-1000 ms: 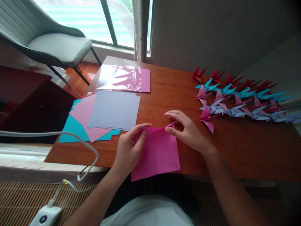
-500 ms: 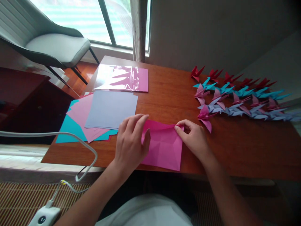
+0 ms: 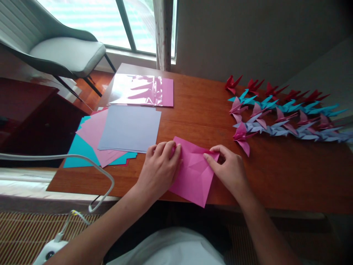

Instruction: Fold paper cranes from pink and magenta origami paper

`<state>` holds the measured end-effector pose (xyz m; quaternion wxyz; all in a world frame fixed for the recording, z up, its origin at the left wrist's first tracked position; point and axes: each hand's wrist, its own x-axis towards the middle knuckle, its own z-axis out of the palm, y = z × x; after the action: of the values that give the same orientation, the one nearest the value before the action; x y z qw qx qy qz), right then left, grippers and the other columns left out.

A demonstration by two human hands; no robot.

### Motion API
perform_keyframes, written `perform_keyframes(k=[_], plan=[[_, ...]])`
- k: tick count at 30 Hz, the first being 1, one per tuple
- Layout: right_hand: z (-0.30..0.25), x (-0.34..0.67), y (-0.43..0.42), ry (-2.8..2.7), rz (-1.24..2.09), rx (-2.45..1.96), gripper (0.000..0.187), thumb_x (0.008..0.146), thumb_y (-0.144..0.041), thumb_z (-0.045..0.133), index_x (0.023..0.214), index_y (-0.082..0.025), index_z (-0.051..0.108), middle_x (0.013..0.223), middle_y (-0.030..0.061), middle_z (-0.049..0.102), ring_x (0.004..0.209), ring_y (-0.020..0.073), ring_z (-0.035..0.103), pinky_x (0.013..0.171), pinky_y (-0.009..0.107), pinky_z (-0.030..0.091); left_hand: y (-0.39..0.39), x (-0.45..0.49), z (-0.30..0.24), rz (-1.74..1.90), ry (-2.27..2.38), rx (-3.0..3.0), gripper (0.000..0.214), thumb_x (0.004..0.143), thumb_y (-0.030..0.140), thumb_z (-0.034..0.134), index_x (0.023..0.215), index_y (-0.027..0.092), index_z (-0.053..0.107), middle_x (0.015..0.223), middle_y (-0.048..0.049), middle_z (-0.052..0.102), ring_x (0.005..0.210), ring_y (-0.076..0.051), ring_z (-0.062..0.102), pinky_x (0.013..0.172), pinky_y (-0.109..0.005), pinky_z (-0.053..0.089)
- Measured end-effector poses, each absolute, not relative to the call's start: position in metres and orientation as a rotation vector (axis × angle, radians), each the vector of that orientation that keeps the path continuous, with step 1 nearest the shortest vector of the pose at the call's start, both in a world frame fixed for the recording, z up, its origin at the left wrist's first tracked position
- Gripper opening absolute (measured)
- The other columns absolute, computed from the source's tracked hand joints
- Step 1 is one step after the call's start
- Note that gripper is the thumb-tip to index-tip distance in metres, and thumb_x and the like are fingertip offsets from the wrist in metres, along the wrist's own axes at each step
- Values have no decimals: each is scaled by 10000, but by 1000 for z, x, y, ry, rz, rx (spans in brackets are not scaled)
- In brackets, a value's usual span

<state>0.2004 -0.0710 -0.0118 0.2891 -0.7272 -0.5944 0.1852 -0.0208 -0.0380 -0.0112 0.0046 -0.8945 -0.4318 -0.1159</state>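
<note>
Pink paper in hand: gripping a bright pink, squarish sheet of creased paper (image 3: 190,180) w/ both hands, near the front edge of a brown wooden tabletop (image 3: 275,171); can't tell how much is resting on the wood. Bunching the bare left hand (image 3: 160,165) narrow over the sheet's L edge, holding it there, exact pinch partly hidden. Pinching the far R corner btwn thumb & forefinger of the bare right hand (image 3: 228,167), narrow too.

Showing crease lines across the middle, so prob. being at an early folding step, far from finished. Next, prob. calling for lining up an edge or corner w/ those creases, w/ a steady R pinch, before pressing flat.

Working w/ a stack of lavender paper sheets (image 3: 131,129) to the L, pale pink paper (image 3: 93,130) & turquoise paper (image 3: 78,152) partly under it, plus a clear plastic packet of pink paper (image 3: 140,90) beyond. Facing rows of multicoloured folded-paper birds (image 3: 289,106) to the R, w/ a bright pink folded-paper bird (image 3: 242,138) just past the R hand.
</note>
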Motion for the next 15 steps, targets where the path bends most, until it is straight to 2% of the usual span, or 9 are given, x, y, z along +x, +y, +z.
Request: perform_keyframes(k=[6,10,12,15], plan=[[-15,199,-85,-1560,484,-1846,138,844,-314,717,795,-228,621,683,-16,636,539,149,546,535,280,455,-27,-21,-11,-333,-1196,-2871,327,1003,237,502,1301,159,612,1287,-126,658,1145,-304,562,948,-464,404],[-20,197,-92,-1730,324,-1659,30,912,-209,640,896,-231,627,868,38,672,801,198,646,730,324,534,-23,-21,-10,-326,-1154,-2874,294,1002,231,517,1267,178,631,1275,-96,670,1107,-281,578,930,-453,415],[-22,195,-94,-1793,256,-1595,68,927,-190,626,980,-230,638,953,63,679,913,222,651,830,363,541,-22,-21,-10,-327,-1144,-2865,285,1011,238,501,1253,175,638,1262,-89,676,1086,-272,585,919,-447,419],[-24,193,-95,-1838,227,-1568,105,932,-193,626,1028,-234,638,1001,76,681,960,238,645,882,399,540,-22,-21,-10,-306,-1150,-2852,308,1005,231,492,1271,164,631,1287,-113,659,1104,-286,575,918,-453,419]])
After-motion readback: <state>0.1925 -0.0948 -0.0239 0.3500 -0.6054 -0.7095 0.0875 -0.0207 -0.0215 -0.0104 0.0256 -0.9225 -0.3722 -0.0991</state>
